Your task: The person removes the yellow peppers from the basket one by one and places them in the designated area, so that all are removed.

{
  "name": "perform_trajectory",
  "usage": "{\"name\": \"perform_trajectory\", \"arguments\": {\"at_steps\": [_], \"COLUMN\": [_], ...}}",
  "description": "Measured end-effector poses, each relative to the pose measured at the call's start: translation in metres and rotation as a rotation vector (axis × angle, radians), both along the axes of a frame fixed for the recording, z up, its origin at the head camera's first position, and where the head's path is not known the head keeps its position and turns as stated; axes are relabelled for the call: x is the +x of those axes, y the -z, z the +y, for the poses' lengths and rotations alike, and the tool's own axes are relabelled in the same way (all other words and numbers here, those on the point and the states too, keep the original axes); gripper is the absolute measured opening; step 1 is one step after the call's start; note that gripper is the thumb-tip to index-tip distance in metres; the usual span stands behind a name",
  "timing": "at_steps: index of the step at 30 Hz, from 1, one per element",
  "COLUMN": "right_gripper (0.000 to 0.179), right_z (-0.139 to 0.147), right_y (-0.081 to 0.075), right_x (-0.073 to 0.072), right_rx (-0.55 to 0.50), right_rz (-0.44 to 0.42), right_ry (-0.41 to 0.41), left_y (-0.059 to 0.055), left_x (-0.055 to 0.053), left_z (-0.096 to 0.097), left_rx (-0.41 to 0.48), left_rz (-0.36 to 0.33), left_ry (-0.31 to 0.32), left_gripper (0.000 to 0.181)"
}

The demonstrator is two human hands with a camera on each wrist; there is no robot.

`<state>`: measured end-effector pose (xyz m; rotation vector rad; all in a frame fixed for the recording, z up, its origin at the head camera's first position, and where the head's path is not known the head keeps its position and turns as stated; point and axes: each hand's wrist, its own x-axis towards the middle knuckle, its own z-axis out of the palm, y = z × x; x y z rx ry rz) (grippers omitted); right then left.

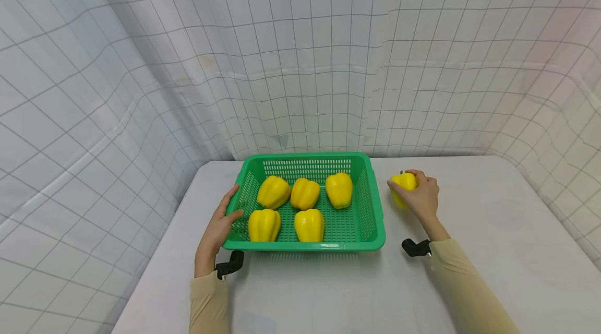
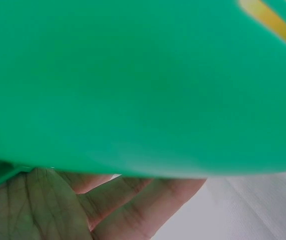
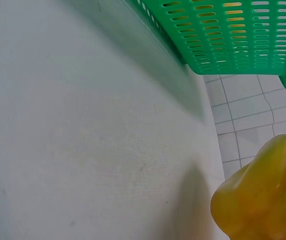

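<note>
A green plastic basket point(image 1: 305, 246) with slotted walls stands on the white table. Several yellow bell peppers point(image 1: 305, 194) lie inside it in two loose rows. My left hand point(image 1: 218, 227) grips the basket's left rim, thumb over the top and fingers along the outside. In the left wrist view, the green wall point(image 2: 132, 90) fills most of the picture and hides the fingertips. To the right of the basket, my right hand point(image 1: 424, 195) holds another yellow bell pepper point(image 1: 405, 181) between thumb and fingers, its stem up. The right wrist view shows that pepper point(image 3: 263, 190) beside its shadow.
White table surface point(image 1: 488, 229) spreads to the right of the basket and in front of it. A white curtain with a dark grid point(image 1: 305, 62) hangs behind the table and along both sides. Each wrist carries a black camera mount point(image 1: 415, 247).
</note>
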<state>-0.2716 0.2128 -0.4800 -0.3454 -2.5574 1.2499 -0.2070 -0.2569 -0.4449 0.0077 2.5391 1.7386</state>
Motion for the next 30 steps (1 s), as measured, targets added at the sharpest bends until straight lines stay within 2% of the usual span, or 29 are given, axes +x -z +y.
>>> {"name": "perform_trajectory", "arguments": {"at_steps": [30], "right_gripper": [0.076], "right_z": [0.0013], "right_y": [0.0070], "right_x": [-0.0052], "right_rx": [0.019], "right_rz": [-0.073], "right_ry": [-0.008], "left_y": [-0.0005], "left_x": [0.0009], "left_z": [0.0005], "left_rx": [0.001], "left_rz": [-0.001], "left_ry": [0.000], "left_gripper": [0.064]}}
